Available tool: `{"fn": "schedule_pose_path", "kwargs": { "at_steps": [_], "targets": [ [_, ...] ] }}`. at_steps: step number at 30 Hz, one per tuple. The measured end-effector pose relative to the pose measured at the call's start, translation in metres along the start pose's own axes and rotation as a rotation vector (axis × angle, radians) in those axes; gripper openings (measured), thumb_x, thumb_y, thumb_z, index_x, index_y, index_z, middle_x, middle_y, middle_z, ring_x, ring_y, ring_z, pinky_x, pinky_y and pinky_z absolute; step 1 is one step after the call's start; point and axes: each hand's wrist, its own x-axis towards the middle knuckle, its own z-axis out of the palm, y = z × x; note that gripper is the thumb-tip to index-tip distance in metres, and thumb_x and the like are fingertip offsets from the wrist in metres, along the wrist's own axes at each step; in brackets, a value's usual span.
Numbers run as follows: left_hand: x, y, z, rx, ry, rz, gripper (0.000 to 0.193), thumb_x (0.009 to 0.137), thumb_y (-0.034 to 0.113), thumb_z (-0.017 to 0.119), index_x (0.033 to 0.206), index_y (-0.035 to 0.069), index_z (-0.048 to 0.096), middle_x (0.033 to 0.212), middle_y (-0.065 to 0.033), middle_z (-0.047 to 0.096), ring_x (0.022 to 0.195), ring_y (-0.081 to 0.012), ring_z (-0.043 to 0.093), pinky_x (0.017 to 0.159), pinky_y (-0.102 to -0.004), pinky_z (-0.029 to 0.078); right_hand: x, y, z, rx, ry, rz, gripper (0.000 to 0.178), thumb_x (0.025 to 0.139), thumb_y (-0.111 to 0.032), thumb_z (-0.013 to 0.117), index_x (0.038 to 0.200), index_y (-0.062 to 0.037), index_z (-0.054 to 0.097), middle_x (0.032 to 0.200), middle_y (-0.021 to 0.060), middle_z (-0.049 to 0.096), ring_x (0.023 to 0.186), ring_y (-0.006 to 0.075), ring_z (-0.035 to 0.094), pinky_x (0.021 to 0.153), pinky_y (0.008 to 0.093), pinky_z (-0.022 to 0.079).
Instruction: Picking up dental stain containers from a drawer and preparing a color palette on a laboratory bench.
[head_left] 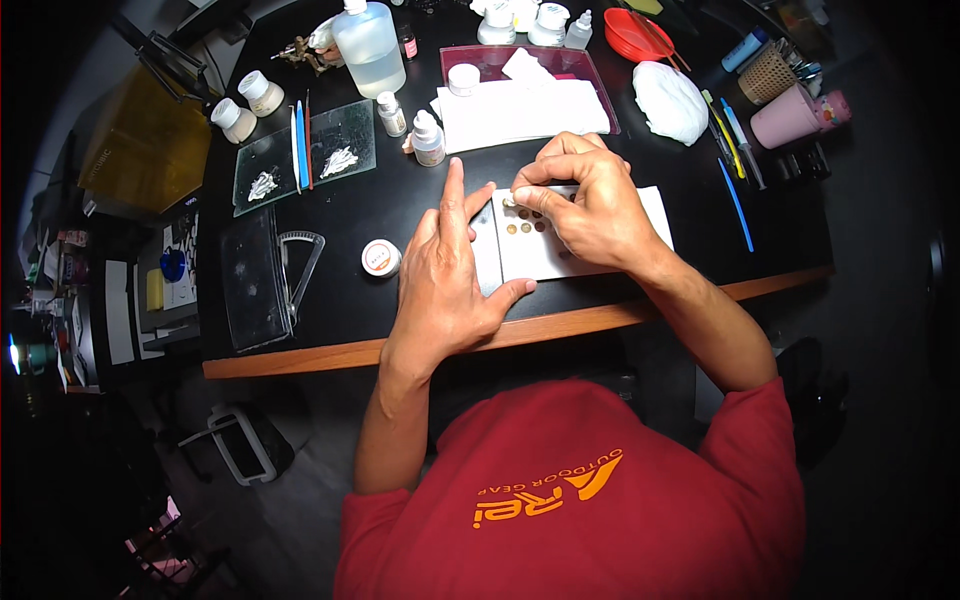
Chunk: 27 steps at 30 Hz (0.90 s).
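Observation:
A flat white board point(535, 262) lies near the table's front edge, with several small round brown discs point(526, 228) set in rows on it. My right hand point(598, 205) is over the board, thumb and index finger pinched at its upper left part. A tiny whitish bit shows at those fingertips, too small to name. My left hand point(445, 270) rests at the board's left side with fingers stretched out, the thumb reaching toward the near edge and another finger by the top left corner. The right hand hides part of the board and perhaps more discs.
A small white jar point(380, 259) stands left of my left hand. Beyond are a dropper bottle point(429, 140), a large clear bottle point(370, 55), white paper point(525, 118) and a glass plate point(270, 150) with tools. A blue stick point(735, 205) and pink cup point(785, 118) lie right.

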Motion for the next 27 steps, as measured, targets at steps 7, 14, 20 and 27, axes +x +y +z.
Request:
{"fn": "schedule_pose_path", "kwargs": {
  "at_steps": [7,14,20,27],
  "targets": [
    [0.002,0.000,0.002,-0.009,0.006,0.014,0.134,0.064,0.024,0.098,0.165,-0.008,0.015,0.143,-0.0198,0.066,0.101,-0.0326,0.063,0.095,-0.0437,0.054,-0.004,0.003,0.009,-0.119,-0.046,-0.064,0.009,0.089,-0.015,0.083,0.095,-0.0092,0.084,0.090,0.0025,0.067,0.101,0.0213,0.059,0.095,0.0399,0.046],
    [0.000,-0.003,0.003,-0.027,0.018,0.001,0.137,0.064,0.030,0.099,0.166,-0.005,0.016,0.142,-0.0187,0.067,0.102,-0.0313,0.061,0.097,-0.0435,0.052,-0.006,0.004,0.005,-0.137,0.017,-0.134,0.007,0.083,-0.014,0.085,0.090,-0.0137,0.085,0.096,0.0017,0.061,0.102,0.0242,0.054,0.093,0.0456,0.033],
    [0.000,-0.002,0.001,-0.007,0.012,0.008,0.133,0.065,0.024,0.098,0.165,-0.007,0.016,0.144,-0.0196,0.065,0.107,-0.0344,0.063,0.098,-0.0440,0.052,-0.012,0.002,0.007,-0.356,0.079,-0.461,0.013,0.076,-0.011,0.083,0.088,-0.0149,0.081,0.095,0.0000,0.058,0.099,0.0221,0.055,0.089,0.0438,0.034],
    [-0.002,-0.002,0.001,-0.015,0.020,0.004,0.133,0.065,0.024,0.097,0.166,-0.006,0.016,0.145,-0.0174,0.065,0.111,-0.0357,0.062,0.104,-0.0440,0.049,-0.012,-0.011,0.010,-0.426,-0.051,-0.362,0.008,0.081,-0.010,0.076,0.088,-0.0069,0.078,0.097,0.0053,0.061,0.097,0.0250,0.056,0.087,0.0441,0.038]
  ]
}}
